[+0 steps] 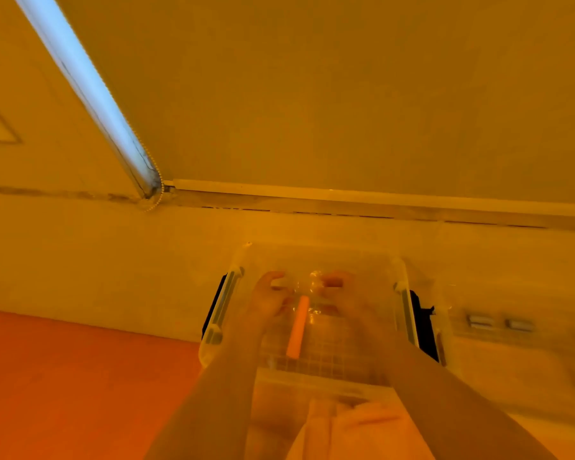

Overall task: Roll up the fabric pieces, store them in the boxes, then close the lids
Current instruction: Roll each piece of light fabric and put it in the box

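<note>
Both hands reach into a clear plastic box [316, 260] with ribbed side latches. Left hand [269, 298] and right hand [341, 295] curl, pinching crinkly clear film beside a slim orange roll [297, 328].

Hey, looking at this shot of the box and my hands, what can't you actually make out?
Head view only, blurred and orange-tinted:
- What the left hand and right hand hold: something crinkly and clear, smeared by blur.
- Whether the clear box has its lid on: the plastic is see-through.
- The pale fabric: cut off by the bottom edge.
- True colours.
</note>
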Demonstrator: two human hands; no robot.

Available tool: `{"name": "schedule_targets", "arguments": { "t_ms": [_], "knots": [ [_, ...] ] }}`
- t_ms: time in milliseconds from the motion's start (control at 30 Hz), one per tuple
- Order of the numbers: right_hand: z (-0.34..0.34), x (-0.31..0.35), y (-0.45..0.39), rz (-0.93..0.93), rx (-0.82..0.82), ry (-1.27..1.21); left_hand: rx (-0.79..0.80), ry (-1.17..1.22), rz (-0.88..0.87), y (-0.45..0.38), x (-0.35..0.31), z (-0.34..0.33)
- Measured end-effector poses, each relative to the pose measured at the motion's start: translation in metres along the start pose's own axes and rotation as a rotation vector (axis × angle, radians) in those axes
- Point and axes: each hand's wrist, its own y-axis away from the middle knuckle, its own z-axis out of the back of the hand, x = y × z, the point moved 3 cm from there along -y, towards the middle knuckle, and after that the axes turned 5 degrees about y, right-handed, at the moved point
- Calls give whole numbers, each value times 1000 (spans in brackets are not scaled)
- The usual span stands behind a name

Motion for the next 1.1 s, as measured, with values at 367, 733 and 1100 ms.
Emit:
{"name": "schedule_targets", "arguments": {
  "t_ms": [367,733,1100],
  "knots": [
    [76,35,114,270,66,-38,51,101,-209,125,-28,-49],
    [138,-52,175,331,76,-5,-220,170,-304,210,50,-100],
    [151,-133,190,147,116,-1,-167,116,-58,237,128,-97]
  ]
}}
